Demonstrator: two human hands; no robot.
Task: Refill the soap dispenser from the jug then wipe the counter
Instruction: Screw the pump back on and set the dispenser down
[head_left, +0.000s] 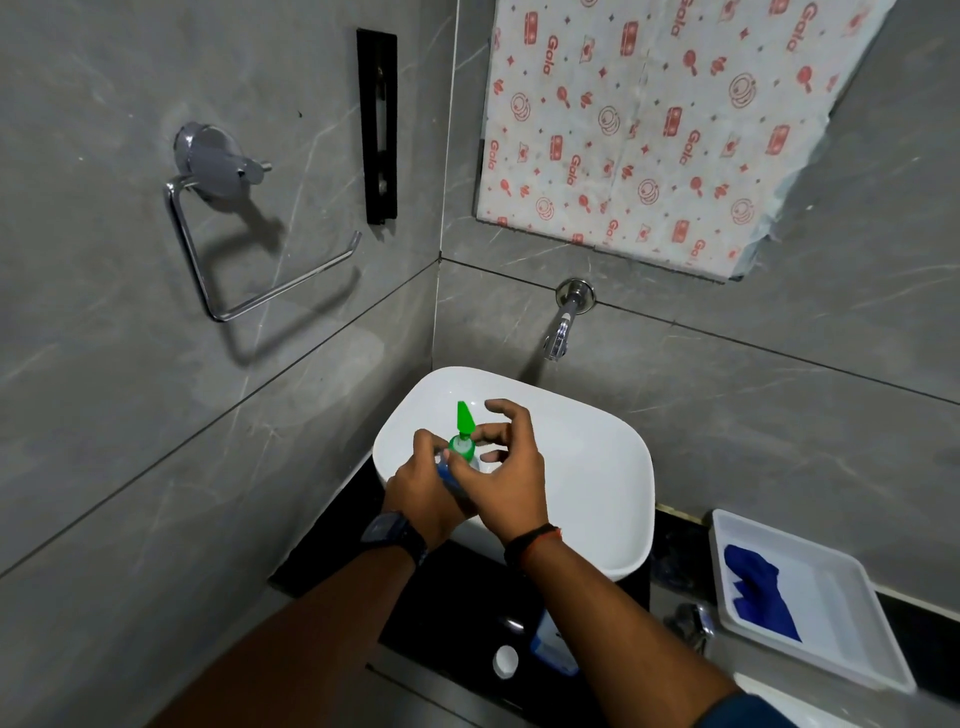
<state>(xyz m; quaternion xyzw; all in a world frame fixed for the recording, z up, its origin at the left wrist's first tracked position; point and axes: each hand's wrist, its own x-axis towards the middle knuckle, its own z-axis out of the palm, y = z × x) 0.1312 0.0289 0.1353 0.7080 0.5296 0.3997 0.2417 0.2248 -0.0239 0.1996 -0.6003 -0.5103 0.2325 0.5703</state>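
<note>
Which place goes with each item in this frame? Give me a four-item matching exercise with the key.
Items:
1. soap dispenser
2. blue cloth
3. tap
4. white cap

Places:
A. on the wall above the basin
B. in the white tray
C. on the black counter, near the front edge
D. held in both hands over the basin

Pairs: 1-D, 2-B, 3-A, 4-C
</note>
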